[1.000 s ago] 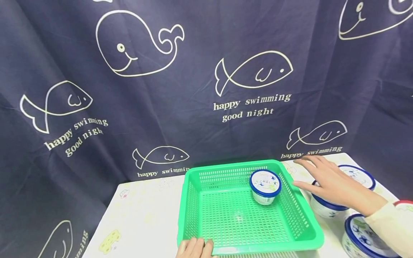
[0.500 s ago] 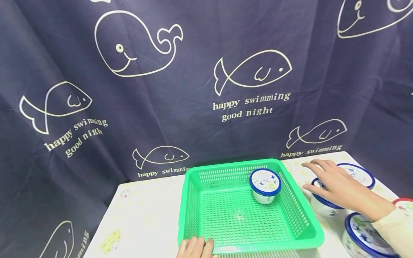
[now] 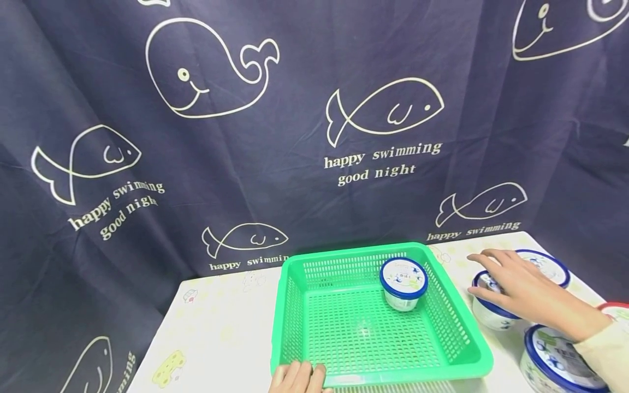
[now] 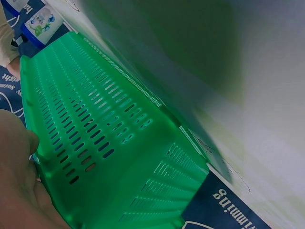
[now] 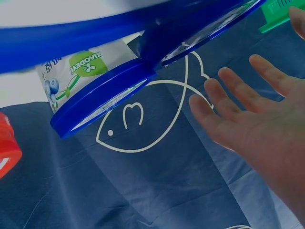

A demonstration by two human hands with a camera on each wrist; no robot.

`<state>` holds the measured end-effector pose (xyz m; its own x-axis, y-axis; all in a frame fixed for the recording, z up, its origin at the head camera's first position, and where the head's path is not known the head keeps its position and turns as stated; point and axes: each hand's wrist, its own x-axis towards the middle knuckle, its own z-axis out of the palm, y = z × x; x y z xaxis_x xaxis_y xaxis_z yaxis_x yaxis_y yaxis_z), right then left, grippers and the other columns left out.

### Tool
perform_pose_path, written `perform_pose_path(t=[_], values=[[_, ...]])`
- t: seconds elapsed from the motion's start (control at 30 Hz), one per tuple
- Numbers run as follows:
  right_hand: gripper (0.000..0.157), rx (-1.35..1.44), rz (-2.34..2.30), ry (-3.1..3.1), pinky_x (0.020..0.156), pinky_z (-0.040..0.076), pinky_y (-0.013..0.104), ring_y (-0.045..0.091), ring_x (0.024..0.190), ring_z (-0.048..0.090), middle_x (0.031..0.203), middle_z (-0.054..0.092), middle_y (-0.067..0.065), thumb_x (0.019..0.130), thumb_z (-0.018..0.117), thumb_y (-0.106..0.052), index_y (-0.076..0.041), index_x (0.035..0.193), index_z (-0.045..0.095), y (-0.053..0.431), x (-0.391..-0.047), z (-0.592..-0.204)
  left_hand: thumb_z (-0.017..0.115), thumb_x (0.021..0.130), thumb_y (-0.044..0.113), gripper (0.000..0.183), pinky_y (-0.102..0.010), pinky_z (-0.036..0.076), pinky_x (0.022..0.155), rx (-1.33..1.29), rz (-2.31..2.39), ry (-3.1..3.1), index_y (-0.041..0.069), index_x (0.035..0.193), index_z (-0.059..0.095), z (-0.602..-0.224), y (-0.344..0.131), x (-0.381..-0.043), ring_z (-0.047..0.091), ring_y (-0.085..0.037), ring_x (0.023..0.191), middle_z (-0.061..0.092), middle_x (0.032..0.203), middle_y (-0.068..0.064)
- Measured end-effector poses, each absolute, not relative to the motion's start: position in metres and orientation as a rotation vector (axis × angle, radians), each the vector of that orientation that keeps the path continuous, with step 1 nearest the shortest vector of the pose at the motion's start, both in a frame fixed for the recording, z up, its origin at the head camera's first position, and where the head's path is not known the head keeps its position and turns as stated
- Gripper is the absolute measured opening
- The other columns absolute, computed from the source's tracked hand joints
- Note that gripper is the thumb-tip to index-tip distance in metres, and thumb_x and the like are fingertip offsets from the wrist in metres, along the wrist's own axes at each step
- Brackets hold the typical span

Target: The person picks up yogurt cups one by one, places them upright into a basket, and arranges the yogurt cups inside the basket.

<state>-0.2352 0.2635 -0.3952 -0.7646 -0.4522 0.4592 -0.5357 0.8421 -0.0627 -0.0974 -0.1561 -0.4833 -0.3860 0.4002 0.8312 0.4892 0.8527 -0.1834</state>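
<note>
Left hand (image 3: 298, 377) on basket rim (image 3: 403, 377), room inside

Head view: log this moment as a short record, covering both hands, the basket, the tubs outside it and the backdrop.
Left hand: grips the near rim of the green basket
Right hand: over the tubs beside the basket, fingers spread, holding nothing
Basket contents: one upright blue-lidded tub, toward the far right corner
Outside, to the right: three blue-lidded tubs; a red-lidded container, cut off by the frame edge
Backdrop: dark blue curtain with pale whale and fish outlines
</note>
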Motion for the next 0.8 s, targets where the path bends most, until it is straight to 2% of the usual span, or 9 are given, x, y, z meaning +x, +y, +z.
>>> perform_pose_path(t=[0.57, 0.8], values=[[0.069, 0.693, 0.174, -2.794, 0.073, 0.037, 0.060, 0.040, 0.097, 0.049, 0.115, 0.050, 0.016, 0.071, 0.063, -0.058, -0.013, 0.123, 0.048, 0.278, -0.233, -0.403, 0.041, 0.091, 0.036, 0.032, -0.024, 0.027, 0.054, -0.650, -0.101, -2.052, 0.014, 0.077, 0.060, -0.478, -0.157, -0.094, 0.026, -0.010, 0.054, 0.035, 0.060, 0.004], [0.071, 0.715, 0.169, -2.815, 0.072, 0.039, 0.058, 0.039, 0.095, 0.050, 0.113, 0.052, 0.015, 0.070, 0.063, -0.058, -0.014, 0.123, 0.048, 0.278, -0.233, -0.404, 0.039, 0.092, 0.037, 0.034, -0.024, 0.024, 0.053, -0.653, -0.090, -2.047, 0.014, 0.075, 0.059, -0.479, -0.157, -0.095, 0.024, -0.010, 0.053, 0.031, 0.059, 0.005]])
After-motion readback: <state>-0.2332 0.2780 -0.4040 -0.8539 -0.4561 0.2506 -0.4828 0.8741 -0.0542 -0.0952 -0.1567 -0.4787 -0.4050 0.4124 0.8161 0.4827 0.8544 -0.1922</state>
